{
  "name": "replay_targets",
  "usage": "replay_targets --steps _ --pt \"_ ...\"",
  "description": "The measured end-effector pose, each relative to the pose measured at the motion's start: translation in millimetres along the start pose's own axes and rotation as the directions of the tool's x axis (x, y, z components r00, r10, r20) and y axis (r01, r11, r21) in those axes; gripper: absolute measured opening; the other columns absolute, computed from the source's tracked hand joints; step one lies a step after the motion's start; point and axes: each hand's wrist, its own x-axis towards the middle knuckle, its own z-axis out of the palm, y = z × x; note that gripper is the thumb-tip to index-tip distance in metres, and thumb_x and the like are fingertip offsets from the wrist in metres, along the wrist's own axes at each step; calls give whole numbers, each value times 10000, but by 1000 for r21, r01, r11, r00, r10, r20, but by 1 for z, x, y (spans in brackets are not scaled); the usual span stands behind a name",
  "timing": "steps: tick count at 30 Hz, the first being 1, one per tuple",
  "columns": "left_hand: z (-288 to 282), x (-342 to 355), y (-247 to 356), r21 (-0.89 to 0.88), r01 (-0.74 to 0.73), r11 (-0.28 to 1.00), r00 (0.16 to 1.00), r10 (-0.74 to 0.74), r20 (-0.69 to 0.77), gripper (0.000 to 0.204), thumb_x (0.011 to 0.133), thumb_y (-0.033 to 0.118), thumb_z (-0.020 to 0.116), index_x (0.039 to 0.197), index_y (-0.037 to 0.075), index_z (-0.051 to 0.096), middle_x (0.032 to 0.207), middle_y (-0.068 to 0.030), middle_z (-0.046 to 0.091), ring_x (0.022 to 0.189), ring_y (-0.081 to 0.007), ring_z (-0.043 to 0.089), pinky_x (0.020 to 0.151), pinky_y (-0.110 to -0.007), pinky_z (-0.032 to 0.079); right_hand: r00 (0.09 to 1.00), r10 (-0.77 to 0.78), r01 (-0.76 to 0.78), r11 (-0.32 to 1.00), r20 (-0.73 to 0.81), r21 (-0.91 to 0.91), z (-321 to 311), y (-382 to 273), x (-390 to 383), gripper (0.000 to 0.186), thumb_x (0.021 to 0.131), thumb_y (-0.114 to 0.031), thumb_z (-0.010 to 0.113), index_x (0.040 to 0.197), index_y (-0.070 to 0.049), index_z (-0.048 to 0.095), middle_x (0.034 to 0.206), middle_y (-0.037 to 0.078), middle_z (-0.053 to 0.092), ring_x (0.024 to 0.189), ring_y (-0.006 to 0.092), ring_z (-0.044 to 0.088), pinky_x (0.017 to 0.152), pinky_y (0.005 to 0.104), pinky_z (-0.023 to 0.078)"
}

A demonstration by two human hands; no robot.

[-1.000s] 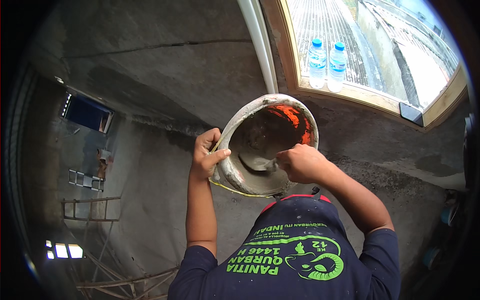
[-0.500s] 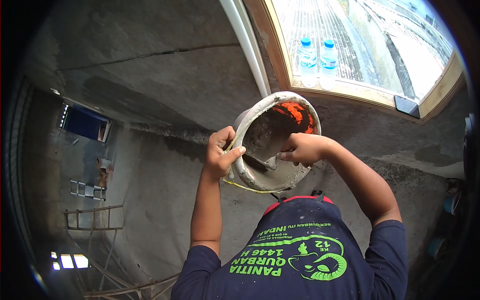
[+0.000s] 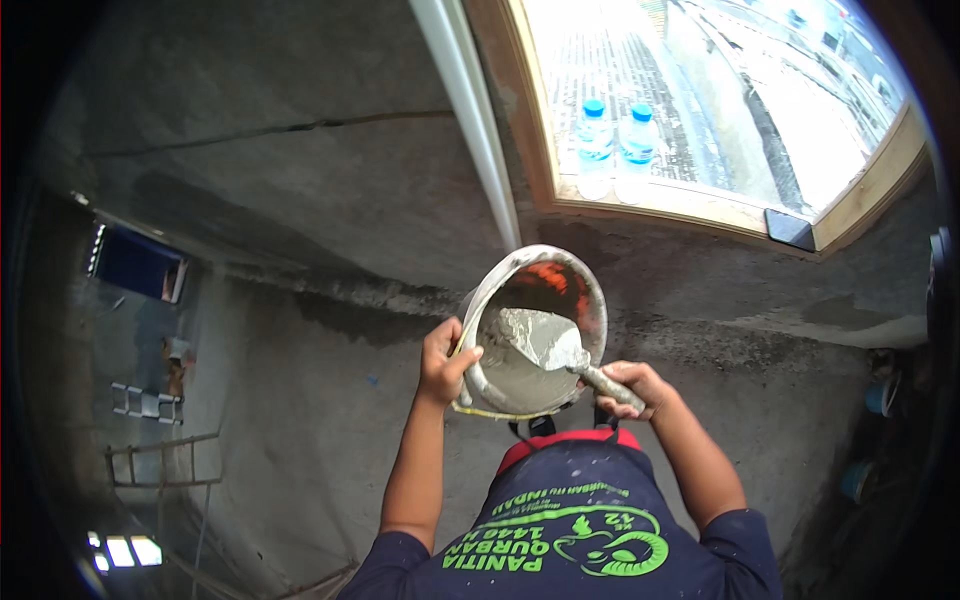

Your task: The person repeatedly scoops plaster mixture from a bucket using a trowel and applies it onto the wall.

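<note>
My left hand (image 3: 445, 362) grips the left rim of a mortar-caked bucket (image 3: 482, 285), thumb over the edge and fingers outside. The bucket is tilted so its mouth faces me, and patches of orange show on its inner wall. Wet grey mortar (image 3: 520, 385) lies inside. In my right hand (image 3: 640, 388) is a trowel (image 3: 550, 340), held by its mortar-smeared handle at the bucket's right rim. Its blade is over the bucket's mouth with wet mortar on it. A yellow cord (image 3: 510, 414) hangs along the bucket's lower edge.
Two water bottles with blue caps (image 3: 616, 140) and a dark phone (image 3: 790, 228) stand or lie on the wooden window frame (image 3: 690, 200). A white pipe (image 3: 470, 110) runs down the grey wall. At left are a metal ladder (image 3: 147, 403) and scaffolding (image 3: 165, 462).
My right hand has drawn back to the right and down, lifting the trowel blade out of the mortar with some on it. The bucket, with my left hand on it, sits lower in view.
</note>
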Motion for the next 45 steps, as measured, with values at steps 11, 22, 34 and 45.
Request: replay_targets --steps 11,22,34,45 --pt "27 -22 -110 -33 276 961 957 -278 -80 266 825 22 666 768 121 427 720 71 449 656 -22 394 580 -235 313 927 -291 237 943 -235 -233 -63 44 31 519 936 -409 598 1145 65 621 744 128 648 448 175 538 414 289 438" --pt "31 -49 -225 25 374 927 912 -363 -191 313 844 16 701 753 94 412 690 68 434 662 -14 395 561 -241 309 298 -954 188 82 -23 -979 -227 13 136 356 913 -126 632 1212 34 522 1019 168 625 848 250 610 806 368 499" --pt "13 -127 -266 -48 528 848 797 -514 -317 277 814 18 693 748 89 434 681 57 457 625 -32 399 568 -251 315 209 -978 -453 -107 11 -885 -350 -34 123 457 868 -98 716 1258 28 513 1093 252 652 912 433 694 698 468 572" --pt "7 -167 -267 -1 557 830 790 -531 -306 286 803 -10 683 737 81 421 668 47 448 625 -41 395 553 -265 316 117 -865 -342 -496 488 -798 -265 -88 125 446 807 -34 761 1190 -41 534 1055 217 650 820 423 681 653 449 558"
